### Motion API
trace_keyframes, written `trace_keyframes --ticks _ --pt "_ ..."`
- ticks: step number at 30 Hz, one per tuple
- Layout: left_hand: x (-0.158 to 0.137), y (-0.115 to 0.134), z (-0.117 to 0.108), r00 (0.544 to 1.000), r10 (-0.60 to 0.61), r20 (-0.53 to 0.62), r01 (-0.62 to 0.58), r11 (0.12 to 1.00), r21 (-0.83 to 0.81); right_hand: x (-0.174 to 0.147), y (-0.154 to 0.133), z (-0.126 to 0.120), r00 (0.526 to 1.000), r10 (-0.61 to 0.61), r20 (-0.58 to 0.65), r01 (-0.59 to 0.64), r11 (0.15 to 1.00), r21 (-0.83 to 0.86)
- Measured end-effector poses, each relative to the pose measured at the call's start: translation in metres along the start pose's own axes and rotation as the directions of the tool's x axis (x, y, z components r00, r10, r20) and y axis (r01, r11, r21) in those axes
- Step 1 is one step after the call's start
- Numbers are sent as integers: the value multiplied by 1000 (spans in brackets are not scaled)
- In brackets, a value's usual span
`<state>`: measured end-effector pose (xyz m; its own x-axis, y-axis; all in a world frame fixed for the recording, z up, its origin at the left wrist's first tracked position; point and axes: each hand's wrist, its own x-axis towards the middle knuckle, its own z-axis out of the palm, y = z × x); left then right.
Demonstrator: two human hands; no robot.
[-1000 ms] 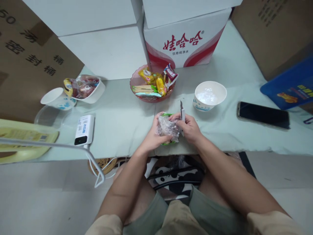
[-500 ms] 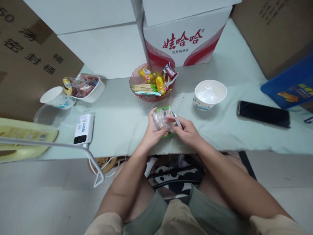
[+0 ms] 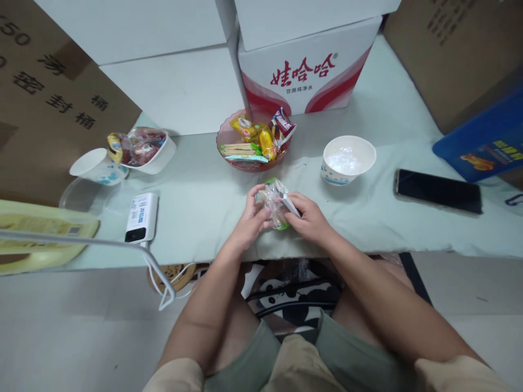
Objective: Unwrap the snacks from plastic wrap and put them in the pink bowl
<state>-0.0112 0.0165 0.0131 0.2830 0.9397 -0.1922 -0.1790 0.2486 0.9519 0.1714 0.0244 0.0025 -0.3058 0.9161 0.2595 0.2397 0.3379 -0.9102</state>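
Observation:
A crinkled clear plastic packet with green ends (image 3: 274, 206) is between my hands, close to the table's front edge. My left hand (image 3: 250, 219) grips its left side between thumb and fingers. In my right hand (image 3: 311, 219) is a slim white tool (image 3: 291, 204) with a dark tip, perhaps a small cutter; its exact kind is too small to tell. The tool's tip lies over the packet's upper right part. Just beyond stands a pink glass bowl (image 3: 223, 146) of wrapped snacks. To the right is a white paper bowl (image 3: 338, 178) with crumpled clear plastic inside.
On the right lie a black phone (image 3: 438, 191) and a blue package (image 3: 482, 141). At left are a power bank (image 3: 141, 216) with a cable, a tipped paper cup (image 3: 96, 166), a white container of snacks (image 3: 163, 155) and a yellow jug (image 3: 49, 234). Boxes (image 3: 310, 71) line the back.
My left fingers have shifted and spread somewhat on the packet, which has turned and tilted. The white tool in my right hand is angled lower across the packet's right side.

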Motion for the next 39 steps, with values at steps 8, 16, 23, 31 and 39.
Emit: trace_keyframes --ticks 8,16,23,31,39 --pt "15 -6 -5 966 140 -219 -138 990 26 -5 -1 2 978 -140 152 152 986 -70" --pt "16 -7 -9 891 342 -298 -265 926 271 -9 -4 -8 929 346 -133 -325 933 155" --pt "14 -21 -13 894 406 -191 -280 837 470 -6 -12 -1 949 317 11 -310 920 242" --pt "11 -15 -6 890 416 -186 -335 874 351 -6 -13 0 922 384 52 -387 915 110" --pt "13 14 -35 729 408 -549 -425 899 105 -6 -12 -17 881 454 133 -448 891 -76"
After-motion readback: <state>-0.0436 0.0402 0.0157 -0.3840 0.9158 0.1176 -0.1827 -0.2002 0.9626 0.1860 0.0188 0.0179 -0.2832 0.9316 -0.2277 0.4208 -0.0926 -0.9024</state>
